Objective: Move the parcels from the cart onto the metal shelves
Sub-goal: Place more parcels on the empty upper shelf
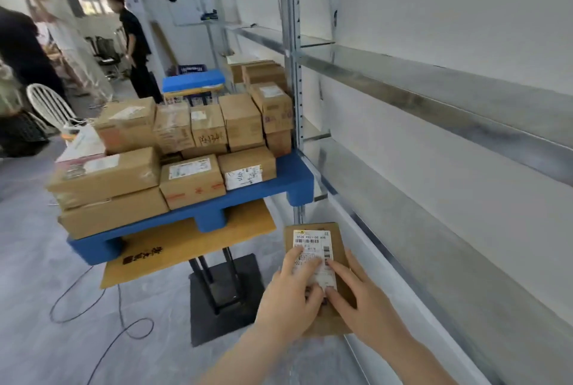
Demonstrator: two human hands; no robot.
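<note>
Two hands are seen low in the view, and one small parcel [342, 248] is held between them. The left hand [291, 291] is laid on the left part of its white label [310, 239], and the right hand [362, 301] is laid on the right part, with the fingers bent over the top. The thumbs are hidden. The small parcel is held low down, just beside the front edge of the metal shelves [434, 99] and apart from the cart [294, 177].

Many brown parcels [192, 136] are piled on the blue cart, which is set on a brown board [186, 248] and a black stand [223, 291]. A black cable [102, 307] is looped on the grey floor. A white chair [46, 102] is seen far back on the left.
</note>
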